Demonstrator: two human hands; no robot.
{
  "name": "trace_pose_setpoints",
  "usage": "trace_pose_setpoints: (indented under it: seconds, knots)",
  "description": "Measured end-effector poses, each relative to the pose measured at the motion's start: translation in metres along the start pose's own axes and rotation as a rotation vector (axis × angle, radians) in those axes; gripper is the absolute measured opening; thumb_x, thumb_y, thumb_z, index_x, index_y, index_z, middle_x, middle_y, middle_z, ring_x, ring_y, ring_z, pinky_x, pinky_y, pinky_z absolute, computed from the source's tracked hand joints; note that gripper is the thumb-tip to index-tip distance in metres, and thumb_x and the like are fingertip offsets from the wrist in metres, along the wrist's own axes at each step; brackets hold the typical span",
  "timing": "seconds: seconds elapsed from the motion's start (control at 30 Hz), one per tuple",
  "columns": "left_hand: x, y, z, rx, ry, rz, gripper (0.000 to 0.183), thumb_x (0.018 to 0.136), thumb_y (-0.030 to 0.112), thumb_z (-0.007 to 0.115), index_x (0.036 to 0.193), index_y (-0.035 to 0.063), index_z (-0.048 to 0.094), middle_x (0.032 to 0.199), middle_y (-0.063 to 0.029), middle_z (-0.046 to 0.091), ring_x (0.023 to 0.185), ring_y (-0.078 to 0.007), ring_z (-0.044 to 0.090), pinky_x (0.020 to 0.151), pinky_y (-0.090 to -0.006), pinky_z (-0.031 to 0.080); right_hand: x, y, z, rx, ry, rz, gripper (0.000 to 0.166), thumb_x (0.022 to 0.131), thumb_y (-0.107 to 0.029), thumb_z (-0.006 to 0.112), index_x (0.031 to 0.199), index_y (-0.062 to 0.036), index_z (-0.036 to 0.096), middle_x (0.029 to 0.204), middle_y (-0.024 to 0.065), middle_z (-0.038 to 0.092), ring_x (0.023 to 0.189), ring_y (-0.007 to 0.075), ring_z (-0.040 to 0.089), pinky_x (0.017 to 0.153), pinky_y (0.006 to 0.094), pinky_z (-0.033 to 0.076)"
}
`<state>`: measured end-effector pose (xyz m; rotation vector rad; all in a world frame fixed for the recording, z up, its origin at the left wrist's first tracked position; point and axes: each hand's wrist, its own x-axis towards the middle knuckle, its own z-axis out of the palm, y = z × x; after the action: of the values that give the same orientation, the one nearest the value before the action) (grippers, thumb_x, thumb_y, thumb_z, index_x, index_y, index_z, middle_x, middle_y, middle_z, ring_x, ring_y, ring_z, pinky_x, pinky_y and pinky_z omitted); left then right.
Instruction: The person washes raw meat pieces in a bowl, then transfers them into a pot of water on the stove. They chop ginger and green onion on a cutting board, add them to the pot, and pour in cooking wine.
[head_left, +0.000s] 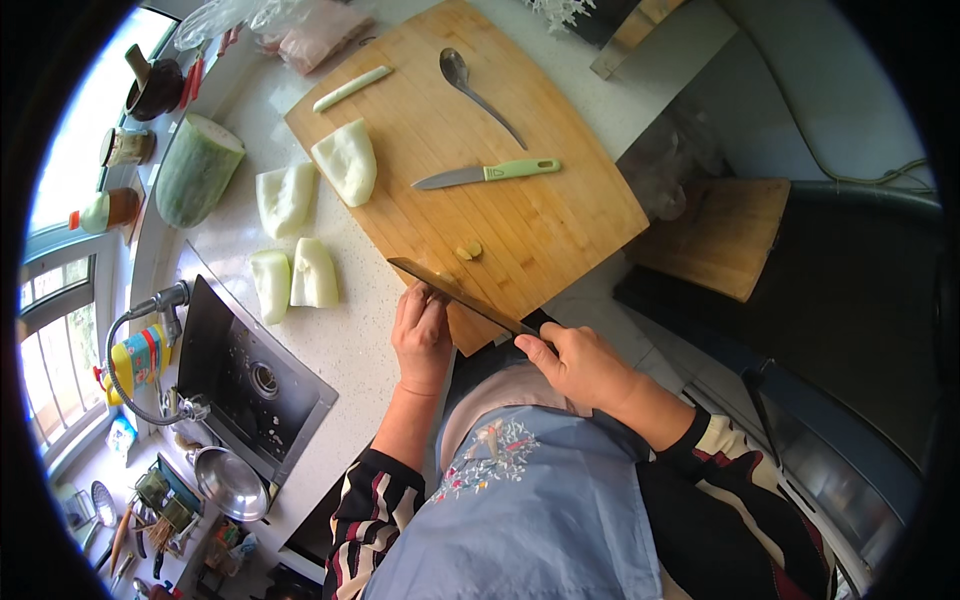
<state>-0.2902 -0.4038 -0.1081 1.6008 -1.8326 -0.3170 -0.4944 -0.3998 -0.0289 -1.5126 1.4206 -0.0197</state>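
Observation:
My right hand grips the handle of a cleaver, its blade slanting to the upper left over the near edge of a bamboo cutting board. Close against the blade, the fingers of my left hand are bunched on a small piece that looks like ginger, mostly hidden by fingers and blade. Just beyond the blade lie a few ginger slices. Farther up the board are a paring knife with a green handle, a metal spoon, a pale scallion stalk and a peeled winter melon piece.
Left of the board, more peeled winter melon pieces and an unpeeled winter melon section rest on the speckled countertop. A dark sink and a steel pan are at lower left. Bagged meat lies beyond the board.

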Motion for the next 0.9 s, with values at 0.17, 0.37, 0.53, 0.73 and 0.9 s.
trace_pose_setpoints:
  seconds: [0.17, 0.37, 0.53, 0.73, 0.9]
  knots:
    - [-0.001, -0.003, 0.0, -0.009, -0.017, -0.03, 0.016, 0.068, -0.011, 0.062, 0.08, -0.0003, 0.061, 0.09, -0.0102, 0.059, 0.082, -0.0273, 0.06, 0.069, -0.0313, 0.049, 0.01, -0.012, -0.006, -0.01, -0.048, 0.066, 0.058, 0.092, -0.051, 0.043, 0.072, 0.0016, 0.055, 0.061, 0.0233, 0.058, 0.063, 0.0428, 0.059, 0.059, 0.048, 0.047]
    - [-0.001, -0.003, 0.0, -0.092, 0.009, -0.076, 0.016, 0.069, -0.012, 0.063, 0.081, -0.0008, 0.061, 0.09, -0.0108, 0.059, 0.084, -0.0274, 0.059, 0.071, -0.0311, 0.049, 0.037, -0.004, 0.018, 0.013, 0.088, -0.011, 0.053, 0.092, -0.046, 0.048, 0.07, 0.0015, 0.056, 0.065, 0.0249, 0.057, 0.066, 0.0444, 0.057, 0.058, 0.0464, 0.046]
    - [-0.006, -0.006, -0.004, -0.012, 0.065, -0.09, 0.024, 0.072, -0.006, 0.065, 0.094, 0.0004, 0.058, 0.097, -0.0117, 0.059, 0.084, -0.0268, 0.058, 0.075, -0.0329, 0.048, 0.042, 0.007, 0.021, 0.346, 0.048, 0.01, 0.056, 0.094, -0.048, 0.043, 0.074, 0.0024, 0.057, 0.065, 0.0215, 0.058, 0.063, 0.0368, 0.057, 0.061, 0.0416, 0.046]
    - [-0.009, -0.005, -0.002, -0.118, 0.019, -0.284, 0.027, 0.073, -0.003, 0.068, 0.097, -0.0003, 0.055, 0.094, -0.0117, 0.054, 0.074, -0.0198, 0.057, 0.066, -0.0288, 0.049, 0.029, 0.017, 0.016, 0.42, -0.05, 0.089, 0.056, 0.095, -0.047, 0.041, 0.08, 0.0035, 0.059, 0.066, 0.0211, 0.057, 0.063, 0.0343, 0.054, 0.062, 0.0399, 0.044]
    - [-0.01, 0.002, 0.012, -0.27, 0.092, -0.4, 0.025, 0.076, 0.0, 0.071, 0.096, -0.0013, 0.056, 0.096, -0.0092, 0.051, 0.065, -0.0132, 0.057, 0.059, -0.0246, 0.05, 0.011, 0.009, 0.012, 0.309, 0.063, -0.054, 0.055, 0.094, -0.047, 0.043, 0.082, 0.0037, 0.06, 0.067, 0.023, 0.058, 0.062, 0.0379, 0.057, 0.059, 0.0418, 0.045]
